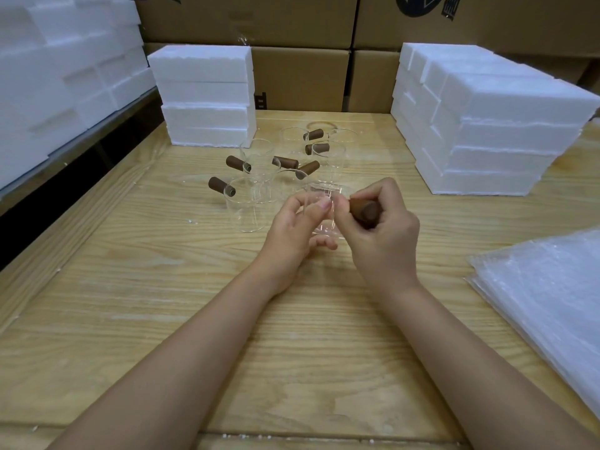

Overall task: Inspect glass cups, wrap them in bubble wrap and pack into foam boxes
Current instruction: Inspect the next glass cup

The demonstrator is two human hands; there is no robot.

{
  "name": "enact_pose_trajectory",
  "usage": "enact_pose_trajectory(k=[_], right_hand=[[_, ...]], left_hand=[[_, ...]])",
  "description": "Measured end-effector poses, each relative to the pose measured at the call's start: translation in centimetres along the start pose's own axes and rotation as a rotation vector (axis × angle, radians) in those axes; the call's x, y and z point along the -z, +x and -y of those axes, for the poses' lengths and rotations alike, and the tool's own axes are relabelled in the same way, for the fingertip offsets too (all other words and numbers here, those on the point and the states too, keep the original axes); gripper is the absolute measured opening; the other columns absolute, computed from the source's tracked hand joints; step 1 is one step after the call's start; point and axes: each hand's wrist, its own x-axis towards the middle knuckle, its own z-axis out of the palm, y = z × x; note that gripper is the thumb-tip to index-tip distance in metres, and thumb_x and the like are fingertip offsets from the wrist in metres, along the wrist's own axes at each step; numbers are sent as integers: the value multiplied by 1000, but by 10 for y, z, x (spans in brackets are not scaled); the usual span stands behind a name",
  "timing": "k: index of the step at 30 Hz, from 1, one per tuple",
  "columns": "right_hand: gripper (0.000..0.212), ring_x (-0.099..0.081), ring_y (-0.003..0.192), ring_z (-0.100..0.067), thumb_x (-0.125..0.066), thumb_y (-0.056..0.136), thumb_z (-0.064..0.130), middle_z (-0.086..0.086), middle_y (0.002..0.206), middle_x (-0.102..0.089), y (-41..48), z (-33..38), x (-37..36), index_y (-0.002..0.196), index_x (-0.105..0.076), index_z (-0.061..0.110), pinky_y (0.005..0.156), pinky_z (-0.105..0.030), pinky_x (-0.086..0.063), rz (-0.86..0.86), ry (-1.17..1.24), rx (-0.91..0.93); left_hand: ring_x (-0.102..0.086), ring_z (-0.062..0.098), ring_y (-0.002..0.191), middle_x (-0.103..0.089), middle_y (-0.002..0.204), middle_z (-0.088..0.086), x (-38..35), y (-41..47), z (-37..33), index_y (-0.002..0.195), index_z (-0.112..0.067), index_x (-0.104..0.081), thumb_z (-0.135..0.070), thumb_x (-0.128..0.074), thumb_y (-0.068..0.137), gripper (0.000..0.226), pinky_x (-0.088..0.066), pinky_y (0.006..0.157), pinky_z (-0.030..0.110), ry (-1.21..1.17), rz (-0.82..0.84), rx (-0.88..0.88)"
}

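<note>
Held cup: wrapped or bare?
Bare: clear cup shows between left hand and right hand gripping its handle; bubble wrap lies apart.

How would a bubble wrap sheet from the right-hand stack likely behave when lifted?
The bubble wrap sheets look thin and translucent, so one is probably light and floppy, drooping if lifted by a corner. Their edges lie fanned and look smooth, so neighbouring sheets may slide along with it.

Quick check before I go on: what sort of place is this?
Likely a warehouse packing bench: cartons stacked behind the table, foam boxes piled on it, plus bubble wrap and loose cups.
</note>
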Motion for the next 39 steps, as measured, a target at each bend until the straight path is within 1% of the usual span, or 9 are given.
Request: enact_pose_trajectory(k=[5, 8, 11, 15, 19, 23, 30, 35, 39], right_hand=[[25, -46, 50, -17, -72, 81, 17, -8, 57, -50, 0, 5, -1, 81, -49, 27, 48, -37, -43, 126, 23, 9], [15, -44, 47, -5, -72, 80, 12, 6, 51, -46, 4, 6, 2, 90, -64, 20, 49, -21, -40, 187, 66, 27], [28, -49, 47, 3, -68, 81, 3, 23, 60, -56, 7, 6, 4, 107, -66, 11, 53, -7, -39, 227, 166, 19], [29, -49, 44, -1, -64, 83, -1, 21, 59, -61, 10, 9, 6, 110, -65, 11, 46, -10, -39, 284, 299, -94], [24, -53, 42, -14, -67, 83, 5, 5, 56, -61, 9, 11, 9, 104, -69, 18, 40, -21, -43, 327, 377, -232], [22, -60, 45, -18, -71, 74, 13, -14, 60, -64, 5, 17, 5, 94, -69, 20, 44, -25, -49, 316, 406, -252], [24, -61, 49, -17, -61, 83, 14, 0, 60, -63, 0, 18, 0, 107, -64, 15, 47, -27, -54, 343, 564, -372], [26, -59, 51, -17, -50, 88, 24, -4, 63, -60, 4, 15, -1, 106, -68, 17, 45, -24, -49, 398, 780, -552], [32, -58, 48, -13, -48, 92, 32, 0, 60, -60, 5, 14, 0, 109, -65, 11, 42, -21, -46, 417, 840, -598]], left_hand=[[-58, 14, 56, -59, 86, 15, 6, 3, -4, 105, -3, -55, -33, -48, 94, 33, -41, 47, 23, -14, 124, 154], [-57, 13, 49, -60, 70, 7, 9, 4, -8, 95, -11, -55, -43, -45, 82, 36, -35, 45, 22, -29, 155, 200], [-57, 17, 51, -62, 66, 6, 12, 6, -10, 101, -9, -56, -50, -43, 80, 47, -31, 44, 23, -6, 161, 224], [-56, 20, 56, -62, 61, 2, 15, 7, -10, 105, -8, -56, -53, -41, 81, 53, -32, 45, 23, 11, 194, 230], [-51, 27, 65, -57, 68, 9, 15, 7, -9, 103, -3, -54, -55, -54, 70, 61, -36, 60, 32, -6, 173, 208], [-50, 16, 51, -59, 71, 5, 12, 6, -8, 90, -14, -60, -38, -49, 84, 28, -43, 53, 29, -82, 158, 138], [-43, 10, 39, -49, 60, 2, 11, 4, -6, 119, -8, -45, -34, -47, 92, 38, -41, 41, 20, -140, 100, 32], [-49, 9, 41, -55, 58, -7, 15, 3, -7, 106, -5, -45, -30, -41, 100, 26, -45, 46, 20, -83, 88, 30], [-53, 10, 43, -56, 58, -7, 13, 1, -9, 124, -5, -42, -34, -44, 96, 41, -48, 49, 21, -87, 167, 47]])
